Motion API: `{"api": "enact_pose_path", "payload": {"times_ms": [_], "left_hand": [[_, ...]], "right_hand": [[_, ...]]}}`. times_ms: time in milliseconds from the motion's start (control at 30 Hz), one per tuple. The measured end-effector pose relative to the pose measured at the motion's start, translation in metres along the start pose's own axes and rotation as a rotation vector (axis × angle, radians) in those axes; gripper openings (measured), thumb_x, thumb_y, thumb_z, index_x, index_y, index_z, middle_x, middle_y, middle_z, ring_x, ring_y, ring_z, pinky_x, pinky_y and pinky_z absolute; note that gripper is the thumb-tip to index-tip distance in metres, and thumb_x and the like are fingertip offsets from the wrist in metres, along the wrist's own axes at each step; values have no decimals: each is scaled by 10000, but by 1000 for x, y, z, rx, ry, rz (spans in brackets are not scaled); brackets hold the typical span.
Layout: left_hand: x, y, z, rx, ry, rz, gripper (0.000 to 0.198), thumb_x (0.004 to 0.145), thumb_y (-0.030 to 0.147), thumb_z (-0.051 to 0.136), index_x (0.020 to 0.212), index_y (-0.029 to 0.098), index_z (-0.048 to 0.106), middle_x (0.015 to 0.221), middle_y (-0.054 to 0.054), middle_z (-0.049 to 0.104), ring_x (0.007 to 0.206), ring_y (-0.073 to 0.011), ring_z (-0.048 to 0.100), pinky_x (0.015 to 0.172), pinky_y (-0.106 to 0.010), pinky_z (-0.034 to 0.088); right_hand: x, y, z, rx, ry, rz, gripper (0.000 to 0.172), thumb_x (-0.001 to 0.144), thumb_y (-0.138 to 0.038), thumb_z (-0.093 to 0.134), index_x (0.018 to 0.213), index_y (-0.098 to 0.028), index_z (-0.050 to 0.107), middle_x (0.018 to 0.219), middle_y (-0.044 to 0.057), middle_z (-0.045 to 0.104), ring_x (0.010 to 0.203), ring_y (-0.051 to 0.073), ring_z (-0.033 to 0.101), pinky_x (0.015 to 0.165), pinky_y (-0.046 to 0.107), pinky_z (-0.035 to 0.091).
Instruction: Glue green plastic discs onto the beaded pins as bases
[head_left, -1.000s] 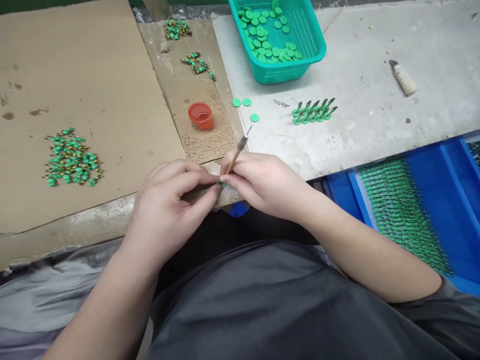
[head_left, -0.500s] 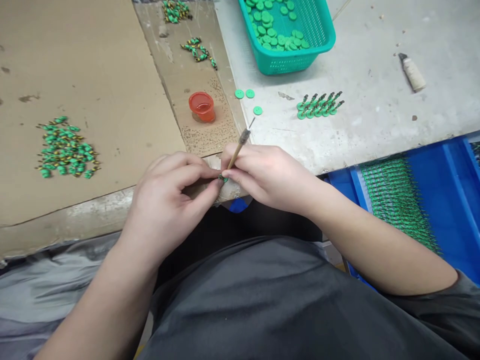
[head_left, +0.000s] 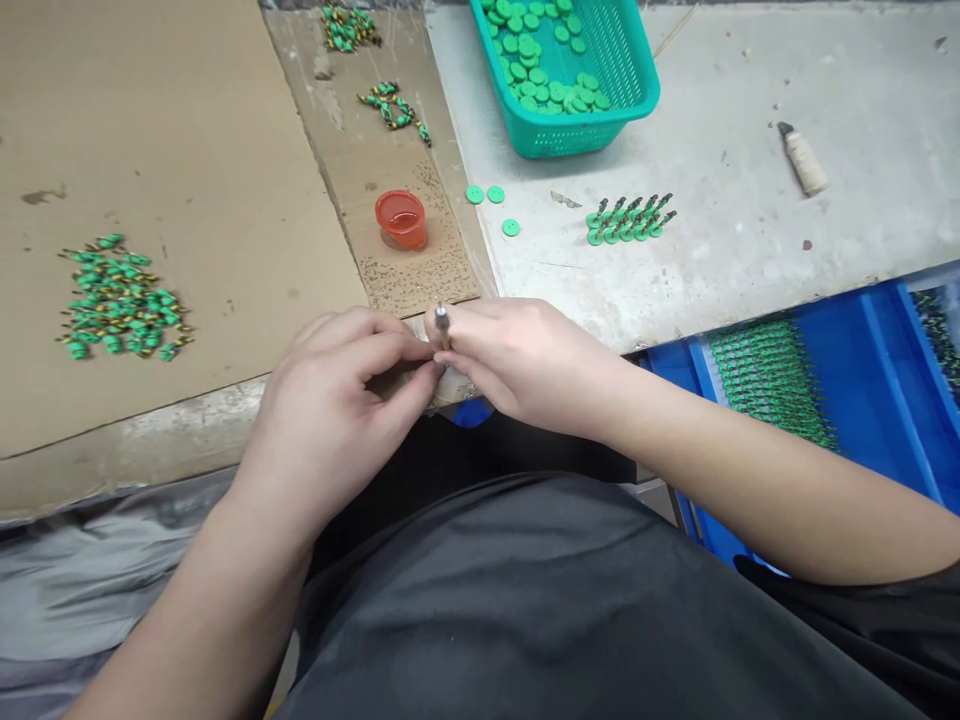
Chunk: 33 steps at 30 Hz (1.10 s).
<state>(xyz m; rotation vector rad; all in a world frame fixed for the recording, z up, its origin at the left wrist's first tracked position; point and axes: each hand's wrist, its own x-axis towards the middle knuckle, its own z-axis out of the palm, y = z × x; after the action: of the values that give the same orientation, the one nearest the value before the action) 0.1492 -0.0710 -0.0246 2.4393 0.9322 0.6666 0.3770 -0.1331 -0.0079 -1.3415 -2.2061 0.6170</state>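
At the table's front edge my left hand is closed, thumb and index finger pinching a small green piece that the fingertips now nearly hide. My right hand meets it there, also closed, gripping a thin stick-like tool with a brown handle. Its dark collar and metal end point up toward me. The fingertips of both hands touch or almost touch. Beyond them stands a small red cup holding some liquid. Three loose green buttons lie to the right of the cup.
A teal basket holds green buttons. Several buttons with dark upright figures stand in rows. Small green-and-yellow figures lie heaped at left. A pale, dark-tipped bottle lies at right. Blue trays sit below the table edge.
The tool in my right hand has tipped from leaning away to pointing up toward me. The green piece at my left fingertips has become nearly hidden. The view has shifted slightly.
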Motion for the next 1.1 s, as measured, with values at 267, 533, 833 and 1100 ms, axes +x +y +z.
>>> {"api": "enact_pose_path", "payload": {"times_ms": [267,533,833,1100], "left_hand": [[-1,4,-5,-73,-47,-108,217,1076,414,682,1081,296,864,1067,-12,799,1037,-208,755,977,-369,575],[-1,5,-4,-189,6,-76,188,1058,396,745,1172,302,861,1095,-17,855,1024,-199,780,989,-353,600],[17,35,-39,-639,20,-550,419,785,649,953,838,246,854,790,-40,816,687,-191,717,615,-290,605],[20,66,-66,-664,-5,-463,232,843,509,922,785,299,841,813,-21,814,713,-202,750,656,-312,676]], "right_hand": [[-16,7,13,239,297,144,149,1192,-288,578,1083,-237,665,1112,44,807,1053,212,818,1006,358,660],[-38,14,30,555,585,304,202,1154,-438,660,1075,-252,657,1044,37,790,968,202,892,915,328,744],[-37,13,30,616,593,338,194,1124,-433,695,1043,-257,698,1017,52,816,953,230,895,901,359,758],[-39,12,29,603,571,327,194,1133,-403,675,1024,-245,705,998,62,835,938,232,898,879,355,754]]}}
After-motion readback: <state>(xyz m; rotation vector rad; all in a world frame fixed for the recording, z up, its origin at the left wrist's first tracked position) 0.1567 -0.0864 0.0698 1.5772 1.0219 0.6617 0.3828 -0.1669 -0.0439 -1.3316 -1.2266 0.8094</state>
